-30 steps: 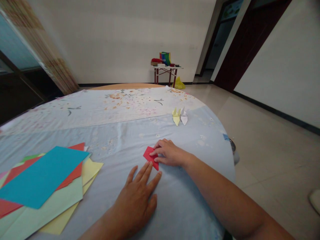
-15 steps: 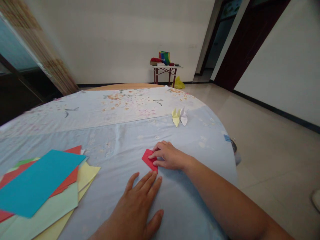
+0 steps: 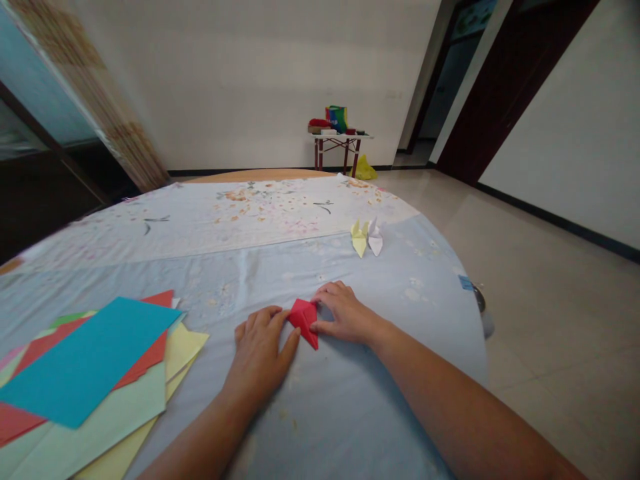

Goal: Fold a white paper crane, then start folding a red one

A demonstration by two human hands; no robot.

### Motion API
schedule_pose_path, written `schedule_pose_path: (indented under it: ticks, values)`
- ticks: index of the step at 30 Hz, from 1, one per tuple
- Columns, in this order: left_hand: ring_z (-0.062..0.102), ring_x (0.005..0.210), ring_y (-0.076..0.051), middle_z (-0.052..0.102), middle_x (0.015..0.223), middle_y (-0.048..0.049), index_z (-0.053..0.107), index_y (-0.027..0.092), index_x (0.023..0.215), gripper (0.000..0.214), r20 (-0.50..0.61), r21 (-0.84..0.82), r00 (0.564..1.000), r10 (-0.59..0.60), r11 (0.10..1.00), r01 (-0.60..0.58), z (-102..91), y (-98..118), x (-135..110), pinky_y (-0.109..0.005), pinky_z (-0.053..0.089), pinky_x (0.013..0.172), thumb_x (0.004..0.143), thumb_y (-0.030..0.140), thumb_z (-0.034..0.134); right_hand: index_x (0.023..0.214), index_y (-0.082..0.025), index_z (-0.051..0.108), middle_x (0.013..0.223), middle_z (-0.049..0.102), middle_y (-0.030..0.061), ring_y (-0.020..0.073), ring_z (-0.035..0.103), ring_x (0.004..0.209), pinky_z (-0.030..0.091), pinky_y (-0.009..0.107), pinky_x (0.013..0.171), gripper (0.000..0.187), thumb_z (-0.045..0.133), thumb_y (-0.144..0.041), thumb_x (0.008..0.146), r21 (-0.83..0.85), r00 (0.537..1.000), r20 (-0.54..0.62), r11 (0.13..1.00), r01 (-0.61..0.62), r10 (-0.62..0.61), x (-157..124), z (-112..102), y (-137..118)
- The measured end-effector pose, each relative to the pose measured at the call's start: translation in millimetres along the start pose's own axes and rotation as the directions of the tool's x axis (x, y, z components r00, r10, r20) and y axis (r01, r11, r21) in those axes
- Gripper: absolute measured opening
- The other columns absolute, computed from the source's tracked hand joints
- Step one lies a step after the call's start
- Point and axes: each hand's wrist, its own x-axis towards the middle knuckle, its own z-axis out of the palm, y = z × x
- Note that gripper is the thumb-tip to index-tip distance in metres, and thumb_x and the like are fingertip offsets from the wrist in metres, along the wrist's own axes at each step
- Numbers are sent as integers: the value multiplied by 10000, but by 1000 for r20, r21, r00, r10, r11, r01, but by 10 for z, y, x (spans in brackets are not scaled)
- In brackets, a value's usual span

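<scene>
A small folded red paper (image 3: 304, 320) lies on the round table's pale blue cloth (image 3: 350, 413). My left hand (image 3: 260, 350) rests on the cloth at its left edge, fingers curled, with fingertips touching the paper. My right hand (image 3: 345, 313) is on its right side, thumb and fingers pinched on the paper's edge. Both forearms reach in from the bottom of the view.
A stack of coloured paper sheets (image 3: 85, 373), blue on top, lies at the left. Two small folded paper figures, yellow (image 3: 359, 238) and white (image 3: 375, 237), stand farther back. The table edge curves at the right above a tiled floor. A small table (image 3: 340, 143) stands by the far wall.
My left hand has moved forward from flat on the cloth below the red paper up to its left edge, fingers curling onto it. The right hand has stayed on the paper.
</scene>
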Motion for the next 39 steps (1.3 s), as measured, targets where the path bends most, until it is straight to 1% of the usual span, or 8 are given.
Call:
schedule_pose_path:
  ticks: [3, 6, 8, 11, 13, 16, 25, 39]
  values:
    - [467, 1091, -272, 557, 1128, -89, 563, 211, 1060, 295, -15, -119, 999, -32, 992, 30, 12, -15, 18, -502, 327, 913, 829, 352, 446, 942, -169, 544, 933, 557, 49, 180, 480, 894, 380, 328, 803, 370, 716, -305, 644, 169, 999, -25, 985, -37, 42, 12, 32, -26]
    - [532, 1022, -241, 599, 1041, -68, 546, 201, 1011, 254, -5, -390, 995, -101, 916, 91, 11, -28, 51, -469, 369, 907, 808, 337, 479, 889, -171, 502, 768, 554, -14, 111, 502, 690, 408, 250, 662, 261, 657, -244, 692, 514, 993, 19, 851, -108, 114, 27, 74, -34]
    - [580, 953, -212, 606, 1024, -70, 499, 183, 1040, 307, 8, -625, 980, -198, 764, 160, 13, -25, 78, -420, 421, 874, 779, 343, 522, 854, -169, 481, 688, 530, -42, 83, 487, 599, 397, 219, 594, 230, 639, -242, 705, 713, 987, 61, 686, -146, 146, 38, 93, -43]
    - [623, 868, -191, 614, 1037, -87, 429, 162, 1117, 462, 135, -870, 947, -292, 423, 254, 12, 4, 109, -357, 479, 783, 732, 358, 591, 808, -165, 471, 653, 522, -53, 67, 480, 556, 384, 204, 565, 287, 689, -281, 661, 863, 981, 95, 478, -166, 169, 48, 97, -71]
    - [639, 801, -185, 653, 963, -82, 472, 143, 1085, 464, 262, -916, 932, -251, 239, 322, 1, 33, 113, -318, 492, 723, 711, 372, 622, 798, -166, 474, 653, 534, -52, 66, 490, 555, 389, 205, 567, 340, 723, -319, 624, 895, 979, 113, 411, -174, 169, 48, 92, -93]
    - [640, 717, -167, 691, 821, -57, 564, 128, 958, 392, 350, -918, 911, -217, 116, 380, -23, 71, 100, -262, 482, 661, 676, 380, 667, 805, -165, 486, 642, 544, -50, 73, 507, 557, 394, 207, 564, 356, 722, -365, 628, 901, 977, 133, 389, -189, 166, 39, 92, -116]
    - [641, 709, -172, 702, 812, -55, 596, 136, 902, 326, 351, -907, 909, -225, 158, 390, -17, 86, 78, -260, 476, 645, 675, 356, 675, 807, -147, 527, 596, 548, -50, 68, 491, 511, 373, 202, 536, 347, 705, -387, 632, 880, 957, 211, 388, -274, 198, 34, 85, -169]
    - [623, 733, -154, 697, 804, -44, 617, 137, 913, 281, 347, -912, 914, -212, 149, 381, -38, 127, 67, -244, 455, 682, 727, 348, 636, 784, -148, 525, 566, 532, -57, 72, 491, 499, 384, 204, 524, 295, 680, -369, 665, 867, 964, 199, 427, -257, 177, 28, 120, -116]
